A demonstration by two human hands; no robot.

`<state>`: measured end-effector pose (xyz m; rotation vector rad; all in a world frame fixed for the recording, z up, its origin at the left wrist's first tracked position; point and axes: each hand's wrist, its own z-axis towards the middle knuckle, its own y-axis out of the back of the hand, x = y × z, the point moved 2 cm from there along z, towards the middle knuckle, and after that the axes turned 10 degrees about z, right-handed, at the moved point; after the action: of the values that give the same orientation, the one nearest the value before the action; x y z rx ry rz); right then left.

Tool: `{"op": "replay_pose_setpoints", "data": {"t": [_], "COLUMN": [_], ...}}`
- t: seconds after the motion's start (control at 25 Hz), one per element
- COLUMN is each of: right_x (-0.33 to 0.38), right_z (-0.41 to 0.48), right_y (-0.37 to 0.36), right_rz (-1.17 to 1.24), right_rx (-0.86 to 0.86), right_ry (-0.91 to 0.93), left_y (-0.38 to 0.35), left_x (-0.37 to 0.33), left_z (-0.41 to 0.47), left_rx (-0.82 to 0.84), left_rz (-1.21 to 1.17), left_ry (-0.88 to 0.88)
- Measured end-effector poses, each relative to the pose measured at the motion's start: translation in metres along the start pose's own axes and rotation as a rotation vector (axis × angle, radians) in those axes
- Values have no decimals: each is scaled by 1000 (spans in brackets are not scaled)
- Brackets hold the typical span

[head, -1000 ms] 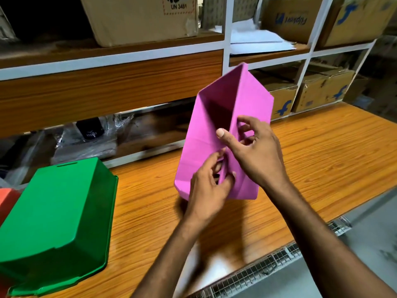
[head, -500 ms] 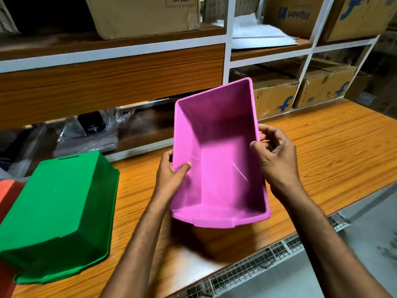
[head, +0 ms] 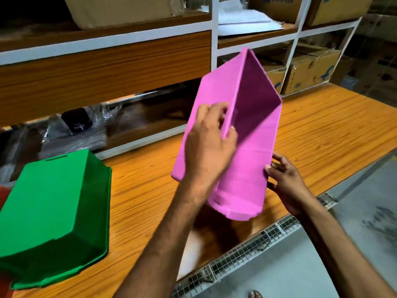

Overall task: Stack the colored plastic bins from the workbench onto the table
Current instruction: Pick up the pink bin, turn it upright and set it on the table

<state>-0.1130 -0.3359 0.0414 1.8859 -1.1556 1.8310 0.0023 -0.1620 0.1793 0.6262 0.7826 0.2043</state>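
Head view: we look down on a wooden bench [head: 322, 130] with shelves [head: 103, 46] behind its back edge.
Pink bin: we see the pink bin [head: 249, 168] held in the air, clear of the bench top, above the middle of the front edge. It is tilted steeply, one corner pointing up, and its opening is turned to the right.
Left hand: our left hand [head: 208, 147] grips one long rim of the pink bin, thumb on the inner side and fingers curled against the outer wall.
Right hand: our right hand [head: 283, 179] pinches the lower right edge of the pink bin, thumb on the side facing us and fingers behind it.
Green bin: the green bin [head: 53, 211] lies upside down on the bench near its left edge, its rim reaching close to the front edge, well apart from the pink bin.
Far left: a strip of something orange [head: 3, 194] shows beside the green bin; we cannot tell what it is.
Shelves: cardboard boxes [head: 309, 69] and loose papers [head: 242, 20] sit in the compartments.
Front edge: a wire mesh [head: 247, 246] runs just below the front edge of the bench.
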Motion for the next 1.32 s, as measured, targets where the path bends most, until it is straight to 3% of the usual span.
{"op": "replay_pose_setpoints", "data": {"t": [0.16, 0.32, 0.44, 0.52, 0.68, 1.0, 1.32], "right_x": [5, 39, 88, 126, 187, 250, 282], "right_z": [-3, -11, -19, -22, -7, 36, 149], "right_y": [54, 117, 178, 217, 308, 439, 515], "right_rz": [165, 252, 329, 369, 295, 124, -48], "right_rx": [-47, -19, 31, 59, -3, -114, -16], "right_ry": [-64, -65, -33, -74, -212, -207, -234], "left_y": [-19, -46, -94, -135, -219, -340, -452], "left_x": [-63, -102, -124, -133, -167, -236, -247], "left_z": [-6, 4, 24, 35, 32, 10, 43], "left_rx": [309, 335, 319, 400, 559, 737, 672], "left_rz": [249, 175, -111, -301, -396, -489, -669], "left_ry": [-193, -185, -28, 161, 457, 480, 596]}}
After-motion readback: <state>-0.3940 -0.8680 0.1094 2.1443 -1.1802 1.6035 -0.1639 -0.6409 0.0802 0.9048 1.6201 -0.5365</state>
